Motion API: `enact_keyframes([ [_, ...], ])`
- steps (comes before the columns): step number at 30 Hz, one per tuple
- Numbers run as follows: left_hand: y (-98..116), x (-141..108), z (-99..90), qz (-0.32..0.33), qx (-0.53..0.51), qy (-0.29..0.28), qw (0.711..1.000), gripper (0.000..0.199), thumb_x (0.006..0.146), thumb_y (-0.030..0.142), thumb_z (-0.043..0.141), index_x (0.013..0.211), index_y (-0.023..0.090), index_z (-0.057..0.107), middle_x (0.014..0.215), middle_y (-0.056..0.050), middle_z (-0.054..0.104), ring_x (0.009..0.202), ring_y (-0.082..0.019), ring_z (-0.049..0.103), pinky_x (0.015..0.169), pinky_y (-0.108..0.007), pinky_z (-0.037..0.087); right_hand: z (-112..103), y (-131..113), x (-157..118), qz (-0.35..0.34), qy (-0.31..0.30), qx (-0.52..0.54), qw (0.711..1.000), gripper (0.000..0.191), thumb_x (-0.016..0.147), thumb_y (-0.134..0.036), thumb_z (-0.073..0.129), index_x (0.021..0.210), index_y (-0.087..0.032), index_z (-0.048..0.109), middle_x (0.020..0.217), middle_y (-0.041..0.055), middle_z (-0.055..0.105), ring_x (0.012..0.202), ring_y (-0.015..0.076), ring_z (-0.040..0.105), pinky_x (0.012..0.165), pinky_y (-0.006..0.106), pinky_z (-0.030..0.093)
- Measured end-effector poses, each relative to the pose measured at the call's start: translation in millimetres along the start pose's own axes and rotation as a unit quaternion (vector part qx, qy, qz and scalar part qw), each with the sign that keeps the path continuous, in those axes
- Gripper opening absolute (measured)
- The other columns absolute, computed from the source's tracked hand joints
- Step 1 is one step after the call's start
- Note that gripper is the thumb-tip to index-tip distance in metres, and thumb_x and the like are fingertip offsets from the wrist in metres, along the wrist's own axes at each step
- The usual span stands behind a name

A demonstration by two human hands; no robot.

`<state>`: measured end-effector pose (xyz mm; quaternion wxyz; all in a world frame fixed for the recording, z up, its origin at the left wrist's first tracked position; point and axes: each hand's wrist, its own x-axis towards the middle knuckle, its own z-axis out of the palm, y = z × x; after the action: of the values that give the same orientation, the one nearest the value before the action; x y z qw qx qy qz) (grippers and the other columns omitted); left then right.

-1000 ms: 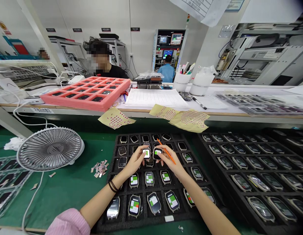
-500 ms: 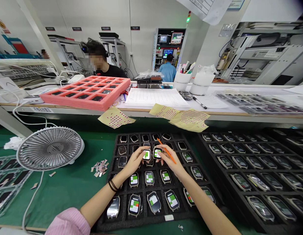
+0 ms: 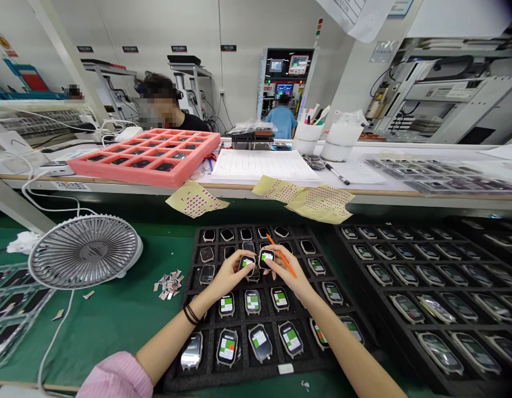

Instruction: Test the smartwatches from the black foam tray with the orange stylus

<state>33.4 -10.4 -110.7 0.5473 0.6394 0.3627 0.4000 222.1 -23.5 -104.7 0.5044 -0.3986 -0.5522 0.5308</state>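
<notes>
My left hand (image 3: 232, 273) is closed around a smartwatch without a strap (image 3: 246, 262), its thumb over the lit green-and-white screen. Beside it, my right hand (image 3: 287, 269) grips a second smartwatch (image 3: 266, 257), also lit green and white. An orange stick (image 3: 283, 256), like a pen or thin tool, is tucked in the same right hand and points up to the left. Both hands are above a black foam tray (image 3: 267, 322) whose pockets hold several watch bodies, some lit and others dark. The watches under my hands are partly hidden.
More black trays (image 3: 388, 287) of watches lie to the right. A round grey fan (image 3: 90, 249) and a pile of small tabs (image 3: 168, 284) are at the left. Yellow sticker sheets (image 3: 322, 202) hang from the shelf, where a pink foam tray (image 3: 173, 177) sits. Two people are beyond.
The left thumb has slid further over its watch's screen, and that watch is turned slightly. The right hand has barely moved.
</notes>
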Motion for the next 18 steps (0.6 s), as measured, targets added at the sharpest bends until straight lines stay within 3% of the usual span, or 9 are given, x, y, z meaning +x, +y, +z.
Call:
enact_keyframes([
  [4,-3.1,-0.4,-0.4,0.014,0.006,-0.007,1.000,0.036,0.081,0.037,0.063,0.111,0.019,0.054,0.103,-0.006,0.059,0.080,-0.015,0.056,0.068,-0.026,0.050,1.2,-4.9,-1.2,0.005,0.014,0.008,1.000,0.025,0.082,-0.040,0.062,0.100,-0.023,0.058,0.079,0.0008,0.061,0.058,0.0151,0.064,0.046,0.024,0.044],
  [10,-5.0,0.7,-3.8,-0.013,0.022,0.002,1.000,0.034,0.088,0.045,0.050,0.109,0.019,0.057,0.078,0.000,0.054,0.051,-0.007,0.042,0.045,-0.018,0.036,2.9,-9.7,-1.4,0.022,0.039,0.007,0.999,0.027,0.083,-0.046,0.059,0.093,-0.021,0.061,0.067,-0.0006,0.059,0.051,0.0153,0.061,0.045,0.026,0.043],
  [18,-2.3,1.2,-2.8,-0.004,0.003,0.009,1.000,0.039,0.085,0.046,0.054,0.112,0.019,0.054,0.083,0.000,0.053,0.052,-0.006,0.040,0.043,-0.017,0.035,1.2,-4.3,-1.1,0.014,0.023,0.008,1.000,0.025,0.081,-0.041,0.063,0.096,-0.023,0.059,0.074,-0.0001,0.060,0.054,0.0146,0.062,0.045,0.025,0.043],
])
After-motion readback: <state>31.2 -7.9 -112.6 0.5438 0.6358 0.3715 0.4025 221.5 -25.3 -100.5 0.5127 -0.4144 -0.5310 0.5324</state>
